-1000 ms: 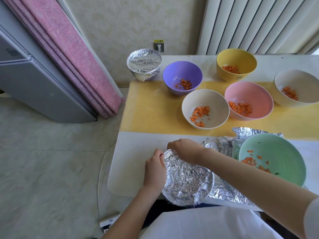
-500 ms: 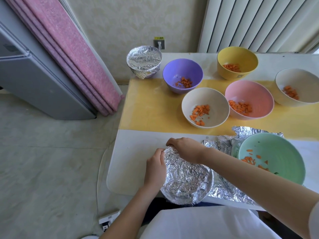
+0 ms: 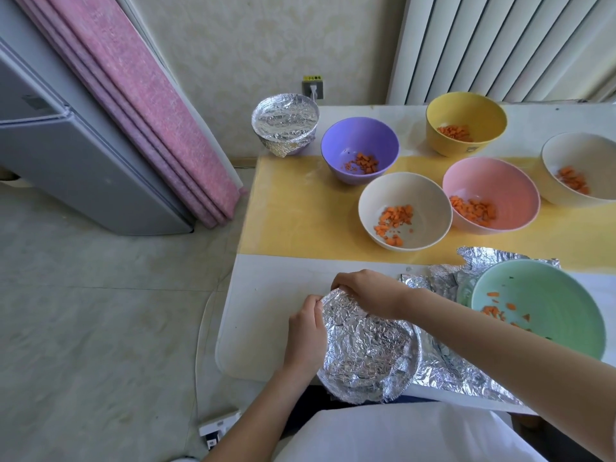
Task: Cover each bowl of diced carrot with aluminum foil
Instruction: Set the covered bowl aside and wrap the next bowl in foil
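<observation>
Foil-covered bowl [image 3: 366, 355], silver and crinkled, sits at the white table's [image 3: 266, 295] near edge, slightly overhanging it. The left hand [image 3: 305, 331] curls around its left rim; the right hand [image 3: 365, 291] pinches foil at the far rim. Loose foil [image 3: 443, 365] and a green bowl [image 3: 560, 295] crowd the right. Pale floor lies left.

Readable text: none.
Yellow sticker [image 3: 312, 77] above wall socket [image 3: 313, 91], 12 o'clock: dark characters, too small to read.
Yellow bowl [image 3: 443, 141], 1 o'clock: faint side mark, illegible.
</observation>
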`<state>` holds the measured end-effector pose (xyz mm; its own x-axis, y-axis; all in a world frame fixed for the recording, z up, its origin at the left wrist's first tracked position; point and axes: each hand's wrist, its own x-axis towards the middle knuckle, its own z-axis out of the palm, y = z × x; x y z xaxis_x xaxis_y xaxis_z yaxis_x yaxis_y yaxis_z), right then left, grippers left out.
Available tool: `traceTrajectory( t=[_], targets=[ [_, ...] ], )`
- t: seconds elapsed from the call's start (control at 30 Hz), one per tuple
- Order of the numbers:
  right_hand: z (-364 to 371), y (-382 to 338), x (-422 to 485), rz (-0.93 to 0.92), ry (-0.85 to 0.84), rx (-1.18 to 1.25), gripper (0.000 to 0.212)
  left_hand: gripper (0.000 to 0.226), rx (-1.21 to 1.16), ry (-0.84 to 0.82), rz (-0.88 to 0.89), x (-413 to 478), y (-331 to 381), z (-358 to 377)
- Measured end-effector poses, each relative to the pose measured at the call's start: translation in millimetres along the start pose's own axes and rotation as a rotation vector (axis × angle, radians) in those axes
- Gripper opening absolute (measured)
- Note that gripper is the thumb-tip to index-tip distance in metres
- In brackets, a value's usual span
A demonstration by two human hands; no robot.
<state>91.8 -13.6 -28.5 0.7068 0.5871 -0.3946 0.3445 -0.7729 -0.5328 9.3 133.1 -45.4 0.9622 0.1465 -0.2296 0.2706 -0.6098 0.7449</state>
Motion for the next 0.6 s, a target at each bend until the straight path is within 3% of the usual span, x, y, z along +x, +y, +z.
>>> traceTrajectory(
  t=[0.27, 0.47, 0.6],
  targets=[
    [6, 9, -4, 0.056, 0.093, 0.037, 0.024, 0.021, -0.034, -0.040, -0.013, -1, -3, -3],
    [-5, 3, -10, 0.086, 0.195, 0.101, 0.031, 0.022, -0.145, 0.189, -0.094, -7, -10, -15],
    [-6, 6, -10, 0.101, 0.163, 0.134, 0.031, 0.029, -0.142, 0.140, -0.106, -9, -15, -17]
  ],
)
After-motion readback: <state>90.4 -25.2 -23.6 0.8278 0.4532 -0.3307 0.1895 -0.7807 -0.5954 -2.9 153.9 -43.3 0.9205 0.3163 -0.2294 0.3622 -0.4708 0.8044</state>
